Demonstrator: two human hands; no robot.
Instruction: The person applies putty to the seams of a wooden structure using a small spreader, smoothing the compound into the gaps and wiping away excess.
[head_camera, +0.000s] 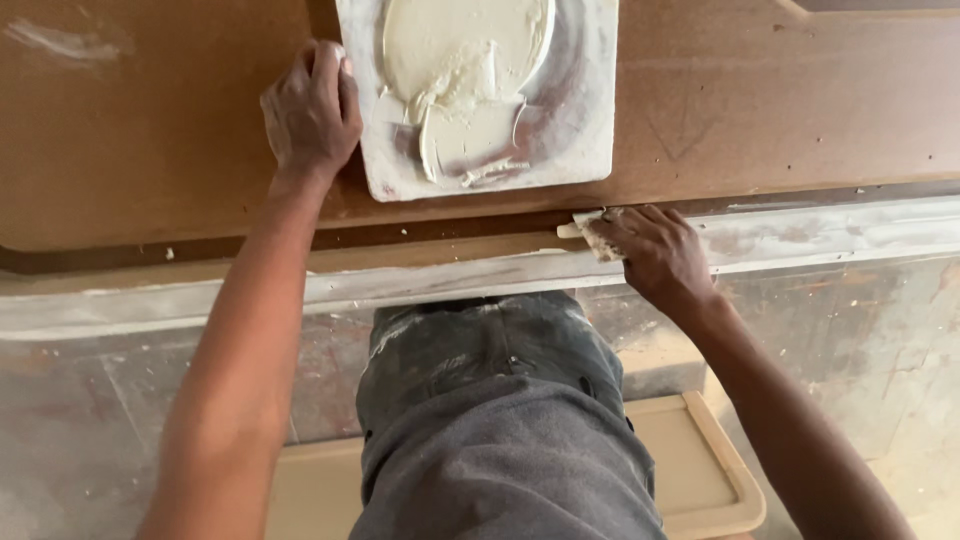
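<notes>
My left hand (310, 110) rests on the brown board (780, 100), fingers curled against the left edge of a square white slab (590, 130). The slab carries a mound of cream putty (460, 50). My right hand (655, 255) grips a small putty scraper (580, 225), its blade smeared with putty and pressed against the front edge of the board. A thin line of pale filler runs along that edge.
The board lies on a white-stained work surface (820, 235) whose front face drops below. Beneath me, beside my grey trousers, a cream panel with a raised frame (720, 470) lies on the dusty floor.
</notes>
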